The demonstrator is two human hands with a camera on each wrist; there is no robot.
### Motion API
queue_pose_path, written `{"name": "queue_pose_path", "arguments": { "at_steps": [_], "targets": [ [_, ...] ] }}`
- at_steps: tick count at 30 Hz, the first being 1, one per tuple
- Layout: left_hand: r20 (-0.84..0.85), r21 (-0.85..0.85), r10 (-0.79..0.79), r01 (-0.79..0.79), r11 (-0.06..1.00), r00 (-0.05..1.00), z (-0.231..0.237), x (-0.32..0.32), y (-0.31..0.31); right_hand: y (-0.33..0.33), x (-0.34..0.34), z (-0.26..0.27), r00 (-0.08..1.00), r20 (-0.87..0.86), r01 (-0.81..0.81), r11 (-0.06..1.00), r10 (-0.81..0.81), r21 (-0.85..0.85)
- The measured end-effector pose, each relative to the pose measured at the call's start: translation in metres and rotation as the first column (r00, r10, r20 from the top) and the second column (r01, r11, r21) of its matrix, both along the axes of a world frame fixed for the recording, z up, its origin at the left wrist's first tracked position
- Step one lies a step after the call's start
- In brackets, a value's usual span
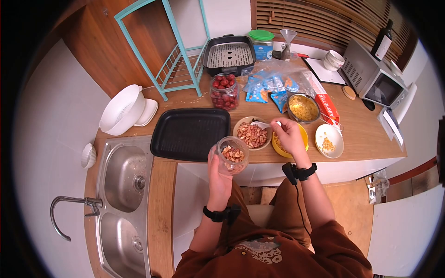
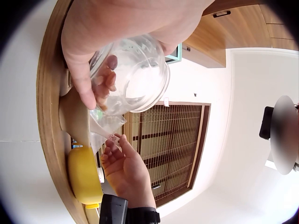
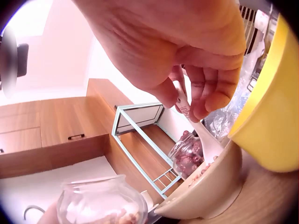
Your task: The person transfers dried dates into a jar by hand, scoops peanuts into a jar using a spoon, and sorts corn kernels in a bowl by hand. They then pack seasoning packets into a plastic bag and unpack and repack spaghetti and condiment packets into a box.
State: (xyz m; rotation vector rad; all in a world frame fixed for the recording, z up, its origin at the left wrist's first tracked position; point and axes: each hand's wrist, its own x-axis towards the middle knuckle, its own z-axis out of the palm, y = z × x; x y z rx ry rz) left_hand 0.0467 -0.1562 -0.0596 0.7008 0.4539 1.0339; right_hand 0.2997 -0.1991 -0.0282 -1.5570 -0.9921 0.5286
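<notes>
My left hand (image 1: 219, 178) grips a clear round jar (image 1: 233, 156) with some reddish nuts in it, tilted in front of the counter's edge. Between the thumb and fingers of my right hand (image 1: 289, 138) is the handle of a white spoon (image 1: 260, 124). The spoon's bowl dips into a beige bowl (image 3: 224, 186) of chopped reddish nuts (image 1: 251, 134). Partly under the right hand in the head view is a yellow bowl (image 1: 303, 139), which stands beside the beige one. In the left wrist view the jar (image 2: 140, 74) shows several nuts against its wall.
A black tray (image 1: 190, 134) lies left of the bowls, beside the sink (image 1: 125, 180). Behind stand a jar of red fruit (image 1: 224, 95), blue packets (image 1: 257, 94) and a metal bowl of yellow pieces (image 1: 303, 109). A white bowl (image 1: 330, 134) sits to the right.
</notes>
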Motion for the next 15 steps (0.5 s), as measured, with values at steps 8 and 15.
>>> {"name": "queue_pose_path", "arguments": {
  "at_steps": [8, 15],
  "targets": [
    [-0.013, 0.015, -0.013, 0.013, 1.0, 1.0, 0.001, 0.0, -0.001, 0.013, 0.013, 0.004, 0.938, -0.345, -0.031, 0.999, 0.018, -0.034],
    [0.066, -0.024, -0.044, 0.045, 0.999, 0.997, 0.009, 0.0, -0.002, 0.002, 0.022, 0.005, 0.869, -0.494, 0.028, 0.997, 0.011, 0.072]
  ]
}}
